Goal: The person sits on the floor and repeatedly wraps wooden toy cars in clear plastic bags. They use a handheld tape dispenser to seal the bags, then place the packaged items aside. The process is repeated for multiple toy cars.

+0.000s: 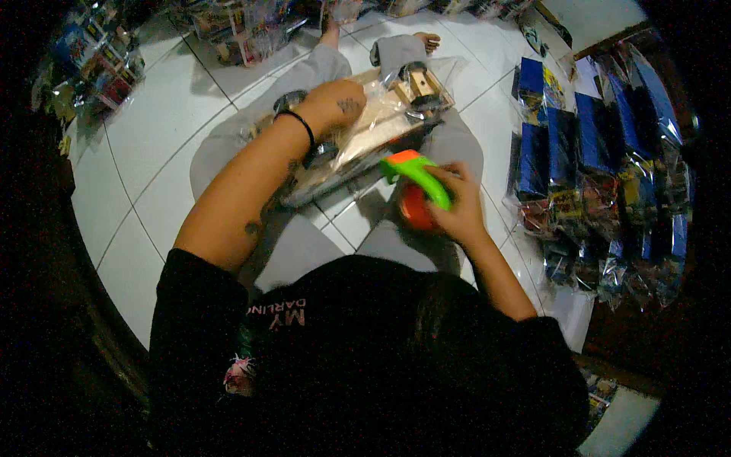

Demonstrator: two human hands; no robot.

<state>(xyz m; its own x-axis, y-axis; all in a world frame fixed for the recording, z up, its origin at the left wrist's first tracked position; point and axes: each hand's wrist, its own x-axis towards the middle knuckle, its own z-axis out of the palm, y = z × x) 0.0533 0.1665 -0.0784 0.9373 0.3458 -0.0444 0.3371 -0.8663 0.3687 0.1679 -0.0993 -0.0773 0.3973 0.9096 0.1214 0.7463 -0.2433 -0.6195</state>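
Note:
I sit on a white tiled floor with my legs stretched out. My left hand (341, 107) presses flat on a clear plastic bag (365, 137) that lies across my lap and holds a wooden toy (421, 85) with dark wheels. My right hand (454, 204) grips a green and orange tape dispenser (412, 186) just right of the bag's near end. A black band circles my left wrist.
A stack of blue and clear packaged goods (601, 167) lines the floor at my right. More packaged items (244, 30) sit at the far side and at the far left (99, 68). Bare white tiles (152, 152) lie to my left.

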